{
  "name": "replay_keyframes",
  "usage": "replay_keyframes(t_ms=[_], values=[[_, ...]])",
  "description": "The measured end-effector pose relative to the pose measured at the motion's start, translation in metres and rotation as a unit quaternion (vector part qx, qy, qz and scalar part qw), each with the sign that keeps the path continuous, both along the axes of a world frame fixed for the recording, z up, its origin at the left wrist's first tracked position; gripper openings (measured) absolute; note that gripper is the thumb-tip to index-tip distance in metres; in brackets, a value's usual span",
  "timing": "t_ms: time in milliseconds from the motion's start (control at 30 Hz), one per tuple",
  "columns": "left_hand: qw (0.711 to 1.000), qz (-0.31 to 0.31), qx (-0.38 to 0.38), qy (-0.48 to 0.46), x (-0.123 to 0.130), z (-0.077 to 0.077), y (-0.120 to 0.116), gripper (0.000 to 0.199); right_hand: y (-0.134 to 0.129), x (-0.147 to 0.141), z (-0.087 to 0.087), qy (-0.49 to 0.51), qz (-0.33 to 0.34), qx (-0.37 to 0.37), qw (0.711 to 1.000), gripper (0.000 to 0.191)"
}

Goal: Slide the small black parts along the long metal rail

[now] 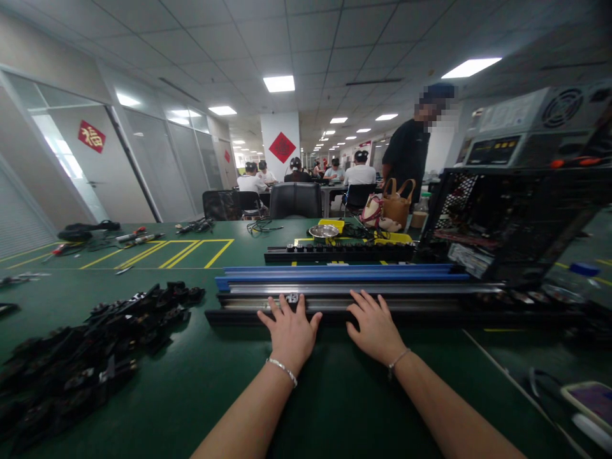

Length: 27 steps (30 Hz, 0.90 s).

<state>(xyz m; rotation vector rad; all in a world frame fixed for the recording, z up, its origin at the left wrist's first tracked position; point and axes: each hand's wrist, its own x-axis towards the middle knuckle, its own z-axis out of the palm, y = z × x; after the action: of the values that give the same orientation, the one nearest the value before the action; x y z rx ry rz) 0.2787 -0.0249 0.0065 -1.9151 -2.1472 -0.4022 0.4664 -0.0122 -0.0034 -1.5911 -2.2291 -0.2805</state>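
A long black rail (pixel 332 315) lies crosswise on the green table (pixel 335 408), through the middle of the frame and on toward the right. The person's left hand (pixel 291 335), just left of the frame's centre, is palm down over its near edge with fingers spread apart and nothing clamped between them. Its fingertips are right by a small metal block (pixel 292 298) in the rail's channel (whether they touch it, I cannot tell). The right hand (pixel 375 328), right of centre, is also palm down over the rail, fingers a little apart and thumb out to the side. A thin bracelet circles each wrist.

Just behind the rail lies a blue strip (pixel 335 275), and farther back a metal dish (pixel 324 232). A heap of black parts (pixel 95 347) covers the lower left. At the right stands an open computer case (pixel 478 217); a person in a dark shirt (pixel 406 150) stands in the upper right.
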Motion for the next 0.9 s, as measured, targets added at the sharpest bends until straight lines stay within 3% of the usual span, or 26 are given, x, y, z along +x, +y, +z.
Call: replay_keyframes(t_ms=[900], values=[[0.999,0.019,-0.034,-0.001,-0.0052,0.0035,0.0019,0.068,0.0021,0.0005,-0.0008,-0.004,0.0,0.01,1.0,0.024]])
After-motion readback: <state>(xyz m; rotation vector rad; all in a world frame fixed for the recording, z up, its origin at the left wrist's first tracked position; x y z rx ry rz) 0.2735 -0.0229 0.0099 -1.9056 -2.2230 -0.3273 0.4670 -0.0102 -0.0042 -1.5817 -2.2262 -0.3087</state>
